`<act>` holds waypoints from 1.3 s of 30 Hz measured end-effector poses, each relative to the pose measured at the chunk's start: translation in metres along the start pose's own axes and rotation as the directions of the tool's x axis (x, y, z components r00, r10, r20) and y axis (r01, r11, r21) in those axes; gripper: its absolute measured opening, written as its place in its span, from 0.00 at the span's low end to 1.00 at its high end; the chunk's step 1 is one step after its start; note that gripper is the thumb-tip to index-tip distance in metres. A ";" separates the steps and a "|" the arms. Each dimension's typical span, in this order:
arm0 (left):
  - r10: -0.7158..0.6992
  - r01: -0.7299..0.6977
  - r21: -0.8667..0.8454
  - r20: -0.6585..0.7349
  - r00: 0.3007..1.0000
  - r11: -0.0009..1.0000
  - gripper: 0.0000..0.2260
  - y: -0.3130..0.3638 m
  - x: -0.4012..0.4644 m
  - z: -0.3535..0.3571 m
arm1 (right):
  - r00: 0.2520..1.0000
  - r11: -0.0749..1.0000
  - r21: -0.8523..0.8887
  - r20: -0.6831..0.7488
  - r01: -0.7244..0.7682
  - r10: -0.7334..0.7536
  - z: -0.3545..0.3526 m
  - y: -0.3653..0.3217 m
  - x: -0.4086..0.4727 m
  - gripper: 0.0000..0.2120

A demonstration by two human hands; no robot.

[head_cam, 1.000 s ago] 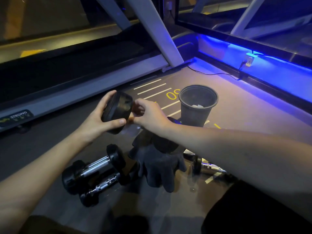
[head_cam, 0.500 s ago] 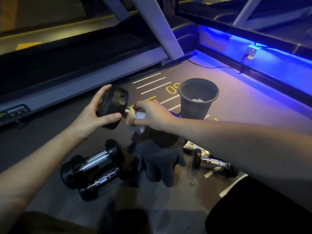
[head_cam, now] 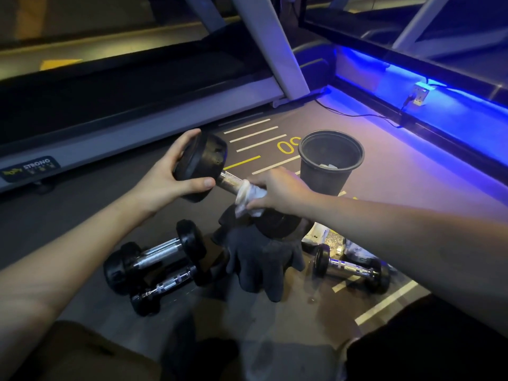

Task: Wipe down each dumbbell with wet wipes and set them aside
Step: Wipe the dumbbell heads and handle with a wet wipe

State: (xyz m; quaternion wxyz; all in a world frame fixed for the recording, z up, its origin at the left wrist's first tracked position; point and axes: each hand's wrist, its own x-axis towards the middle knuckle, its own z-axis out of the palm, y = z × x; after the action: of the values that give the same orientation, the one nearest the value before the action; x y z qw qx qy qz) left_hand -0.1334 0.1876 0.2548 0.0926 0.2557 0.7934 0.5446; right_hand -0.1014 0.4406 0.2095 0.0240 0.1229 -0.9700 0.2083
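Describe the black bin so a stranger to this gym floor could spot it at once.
Start at the blue-lit ledge on the right, then come down to the floor's yellow numerals. The black bin stands upright right beside them, just behind the right hand. It is the only open-topped, tapered container here, with crumpled white scraps inside; everything else nearby is dumbbells and grey gloves.

black bin [head_cam: 327,171], grey gloves [head_cam: 264,259], treadmill [head_cam: 137,127]

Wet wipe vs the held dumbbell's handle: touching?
Touching. The head view shows the right hand gripping the wet wipe wrapped around the chrome handle of the dumbbell, no gap visible.
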 end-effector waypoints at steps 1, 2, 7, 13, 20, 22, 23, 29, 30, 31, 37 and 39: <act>0.001 -0.001 -0.001 0.005 1.000 1.000 0.47 0.000 0.000 0.000 | 1.000 1.000 0.002 -0.010 0.000 0.000 0.000 -0.001 0.000 0.13; 0.003 -0.003 0.001 0.012 1.000 1.000 0.47 0.001 0.000 0.001 | 1.000 1.000 0.005 -0.020 0.004 -0.004 0.000 -0.002 0.000 0.13; 0.012 -0.012 0.028 0.025 1.000 1.000 0.47 0.004 0.001 0.002 | 0.996 0.996 0.091 -0.081 -0.017 0.024 -0.002 -0.021 0.004 0.15; 0.016 -0.017 0.043 0.027 1.000 0.999 0.47 0.005 0.001 0.004 | 0.991 0.988 0.153 -0.136 -0.001 0.022 -0.004 -0.041 0.014 0.14; -0.001 0.001 0.050 -0.001 1.000 0.999 0.48 0.002 -0.001 0.001 | 0.997 0.986 0.162 -0.075 0.034 -0.022 -0.009 -0.040 0.017 0.13; -0.005 0.005 0.050 0.000 1.000 0.999 0.47 0.000 -0.001 0.000 | 0.999 0.992 0.124 -0.043 0.025 -0.019 -0.009 -0.035 0.017 0.12; -0.003 0.003 0.048 0.002 1.000 0.999 0.47 -0.001 -0.001 -0.001 | 0.999 0.995 0.099 -0.029 0.019 -0.016 -0.009 -0.031 0.016 0.14; -0.021 0.021 0.033 -0.003 1.000 0.999 0.47 -0.002 -0.001 -0.002 | 0.980 1.000 0.030 0.201 0.009 -0.015 -0.014 0.004 0.010 0.12; -0.026 0.026 0.035 0.000 1.000 0.999 0.47 -0.002 -0.002 -0.003 | 0.974 0.999 0.029 0.226 0.019 -0.025 -0.016 0.006 0.011 0.11; -0.028 0.028 0.036 0.006 1.000 0.999 0.47 -0.001 -0.002 -0.003 | 0.967 0.999 0.028 0.253 0.035 -0.041 -0.018 0.008 0.013 0.10; -0.010 0.007 0.059 0.056 0.998 0.998 0.47 0.008 -0.006 0.001 | 0.862 0.996 0.083 0.501 0.045 -0.081 -0.028 0.018 0.026 0.12; -0.004 0.001 0.062 0.055 0.998 0.998 0.46 0.008 -0.005 0.001 | 0.867 0.996 0.091 0.494 0.020 -0.062 -0.027 0.018 0.023 0.11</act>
State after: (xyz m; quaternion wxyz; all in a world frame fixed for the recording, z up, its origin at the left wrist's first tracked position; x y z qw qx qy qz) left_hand -0.1258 0.1884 0.2612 0.1070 0.2723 0.8074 0.5123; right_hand -0.1283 0.4625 0.2290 -0.2265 0.1937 -0.9314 0.2091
